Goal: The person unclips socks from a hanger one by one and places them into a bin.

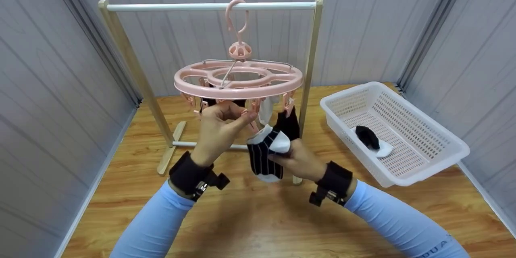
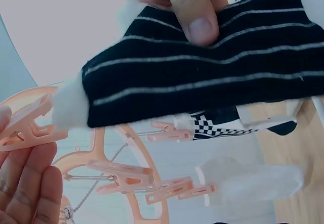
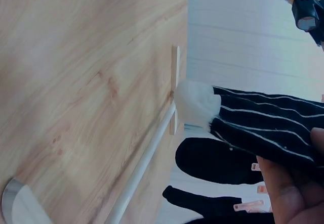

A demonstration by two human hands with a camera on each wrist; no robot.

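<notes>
A person's right hand (image 1: 300,161) pinches a black sock with thin white stripes (image 1: 264,155), thumb pressed on its front and fingers curled behind it. The sock's white toe and heel show above and below the grip, and it hangs just under the pink hanger.

Just left of that grip, touching distance away, the left hand (image 1: 217,129) is raised with thumb and fingers squeezing a pink clip (image 2: 23,128) that hangs from the round pink clip hanger (image 1: 238,78). The sock's white end sits right beside this clip.

Behind the two hands, other socks already hang from neighbouring clips: a black one (image 1: 288,123) and a white one (image 1: 265,111). The hanger's hook loops over the white bar of a wooden drying rack (image 1: 209,7) standing on the wooden floor (image 1: 258,217).

Farther out to the right of the right hand sits a white slotted basket (image 1: 435,137) holding one black and white sock (image 1: 373,141).
</notes>
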